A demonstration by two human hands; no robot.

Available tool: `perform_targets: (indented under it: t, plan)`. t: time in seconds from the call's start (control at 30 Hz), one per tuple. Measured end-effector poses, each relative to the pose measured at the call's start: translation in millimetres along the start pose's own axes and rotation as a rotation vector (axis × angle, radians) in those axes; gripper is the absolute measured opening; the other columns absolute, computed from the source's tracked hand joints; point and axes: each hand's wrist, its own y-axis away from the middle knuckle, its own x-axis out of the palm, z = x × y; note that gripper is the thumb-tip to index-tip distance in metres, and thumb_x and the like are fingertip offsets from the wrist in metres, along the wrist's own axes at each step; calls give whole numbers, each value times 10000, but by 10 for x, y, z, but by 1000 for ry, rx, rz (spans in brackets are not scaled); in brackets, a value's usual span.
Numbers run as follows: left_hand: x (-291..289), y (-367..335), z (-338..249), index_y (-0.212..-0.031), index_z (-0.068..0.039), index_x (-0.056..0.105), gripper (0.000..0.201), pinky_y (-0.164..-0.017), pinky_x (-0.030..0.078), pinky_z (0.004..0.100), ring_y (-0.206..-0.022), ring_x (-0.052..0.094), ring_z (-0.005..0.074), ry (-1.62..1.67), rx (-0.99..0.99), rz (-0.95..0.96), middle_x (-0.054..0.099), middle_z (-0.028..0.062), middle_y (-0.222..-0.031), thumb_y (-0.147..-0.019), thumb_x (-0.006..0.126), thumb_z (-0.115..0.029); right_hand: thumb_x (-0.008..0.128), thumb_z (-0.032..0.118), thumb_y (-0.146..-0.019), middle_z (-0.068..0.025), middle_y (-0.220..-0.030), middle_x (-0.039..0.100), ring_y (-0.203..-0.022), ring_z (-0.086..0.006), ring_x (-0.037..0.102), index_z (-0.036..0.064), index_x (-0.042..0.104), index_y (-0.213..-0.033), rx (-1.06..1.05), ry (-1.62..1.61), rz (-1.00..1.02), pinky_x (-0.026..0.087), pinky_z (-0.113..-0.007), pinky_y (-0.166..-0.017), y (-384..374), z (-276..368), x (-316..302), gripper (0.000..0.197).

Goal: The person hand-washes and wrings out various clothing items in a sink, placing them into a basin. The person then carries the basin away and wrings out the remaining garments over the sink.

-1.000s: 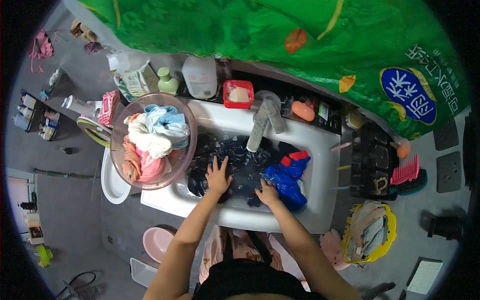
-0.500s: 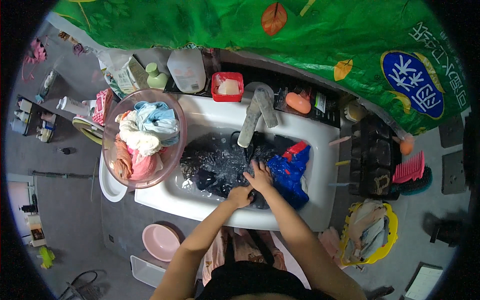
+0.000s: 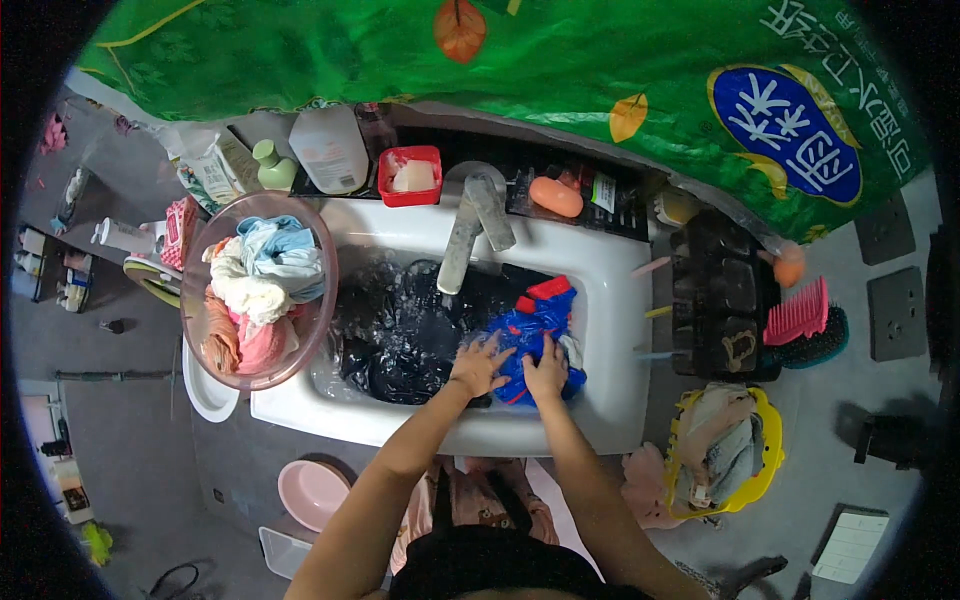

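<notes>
At the left of the frame a clear pink basin (image 3: 205, 330) sits on the sink's edge, piled with wrung-looking clothes (image 3: 258, 285) in white, pale blue and pink — by the look of it, the part of the wash already dealt with. Below it, at lower left, a small pink bowl (image 3: 310, 492) stands on the floor.

In the middle is the white sink (image 3: 620, 330), holding water and a mass of dark garments (image 3: 400, 335) that lie soaking under the grey tap (image 3: 462, 232); these seem not yet handled. Behind the tap, along the upper ledge, stand a white jug (image 3: 327, 150), a red soap dish (image 3: 411, 175) and an orange soap bar (image 3: 556, 196).

Just right of centre both hands press on a blue garment with red patches (image 3: 535, 320) at the sink's right end. The left hand (image 3: 478, 364) lies with fingers spread on its near edge; the right hand (image 3: 546, 367) is curled, bunching the cloth — the scrubbing looks midway.

Further right, a pink comb (image 3: 797, 315) lies above a yellow basket (image 3: 775, 470) of folded cloth.
</notes>
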Motion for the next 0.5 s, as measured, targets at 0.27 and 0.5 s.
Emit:
perform_targets:
  t: [0.27,0.5]
  plan:
    - [137,242,588,-886,-47,581,181,-712,479,418,-798,595,331,212,-675,-243,611,178,-847,-726,501,-77,600,72,-661,-92,-859,596,-767,-253,585,98,624,-887,43,-326,35,467,-337,-688,-93,-168,-9,228]
    - [101,244,239,-1345,-109,239,757,-965,302,441,-1163,373,340,90,-559,18,398,210,-1247,-723,582,-368,570,480,-725,-91,-1219,462,-1173,-345,333,116,533,-1145,-473,233,160,270,-456,-959,264,76,156,557]
